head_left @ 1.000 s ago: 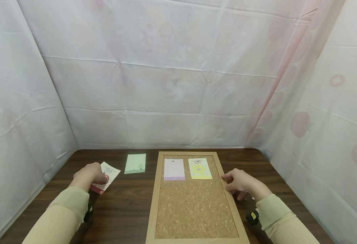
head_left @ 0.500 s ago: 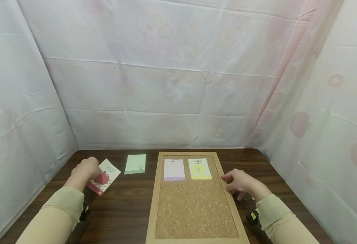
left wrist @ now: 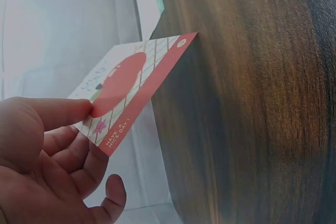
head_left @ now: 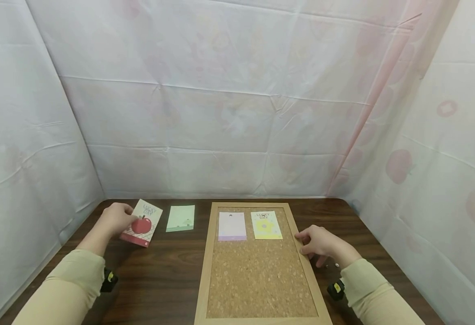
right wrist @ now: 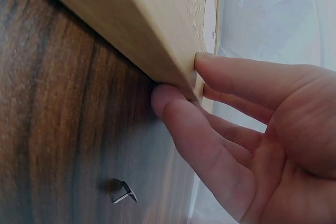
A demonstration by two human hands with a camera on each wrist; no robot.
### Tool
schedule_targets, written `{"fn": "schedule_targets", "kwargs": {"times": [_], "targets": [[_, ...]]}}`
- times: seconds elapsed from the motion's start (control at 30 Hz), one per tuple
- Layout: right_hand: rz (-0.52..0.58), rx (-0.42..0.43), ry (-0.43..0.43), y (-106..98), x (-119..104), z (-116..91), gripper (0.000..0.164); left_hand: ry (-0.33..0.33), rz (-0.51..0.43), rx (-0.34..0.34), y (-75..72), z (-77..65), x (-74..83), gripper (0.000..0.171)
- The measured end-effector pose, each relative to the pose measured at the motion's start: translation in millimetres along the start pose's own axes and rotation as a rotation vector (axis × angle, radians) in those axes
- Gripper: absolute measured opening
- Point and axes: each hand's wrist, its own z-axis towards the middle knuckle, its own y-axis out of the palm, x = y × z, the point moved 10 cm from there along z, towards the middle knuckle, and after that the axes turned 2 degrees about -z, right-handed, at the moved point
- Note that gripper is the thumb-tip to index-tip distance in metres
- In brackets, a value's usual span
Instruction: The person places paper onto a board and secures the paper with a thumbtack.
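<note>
My left hand (head_left: 117, 219) pinches a "Lucky Day" note card (left wrist: 157, 74) by its left edge, thumb on the printed face. The card shows a red apple and a red bottom strip; it is tilted, raised off the table. On the right side, my right hand (head_left: 320, 243) grips the wooden frame of a corkboard (head_left: 259, 280), thumb on top and fingers against the outer side. Pinned at the board's top are a lilac card (head_left: 232, 227) and a yellow flower card (head_left: 267, 228). A pale green card (head_left: 181, 218) lies on the table left of the board.
Small metal pushpins (head_left: 336, 265) lie on the dark wood table (head_left: 164, 280) by my right wrist; one thumbtack (right wrist: 125, 193) shows close up in the right wrist view. White patterned curtains (head_left: 213, 113) hang around the table's back and sides.
My left hand has picked up the apple card from the table, shifting its grip to the left edge and lifting it. My right hand stays on the board's frame.
</note>
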Motion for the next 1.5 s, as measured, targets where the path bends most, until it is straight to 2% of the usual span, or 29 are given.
{"fn": "schedule_targets", "kwargs": {"times": [0.2,0.37,0.53,0.8,0.93,1.17,1.5], "targets": [[0.009,-0.013,-0.013,0,-1,1,0.055,0.015,-0.061,0.049,-5.0,0.8,1.4,0.038],[0.009,-0.011,-0.007,0,0,0,0.055,0.052,-0.126,0.087,-8.0,0.2,8.0,0.037],[0.002,0.005,0.008,0,2,1,0.055,0.061,-0.204,0.103,-9.0,-0.9,15.6,0.042],[0.002,0.015,0.021,0,3,1,0.054,0.031,-0.323,0.082,-5.2,-4.2,28.9,0.056],[0.002,0.013,0.010,0,2,1,0.054,0.026,-0.372,0.080,-2.6,-4.9,33.5,0.058],[0.007,0.016,0.015,0,3,1,0.054,0.054,-0.445,0.074,-0.5,-5.9,43.7,0.058],[0.006,0.007,0.003,1,4,2,0.054,0.090,-0.532,0.029,9.5,-7.0,58.0,0.056]]}}
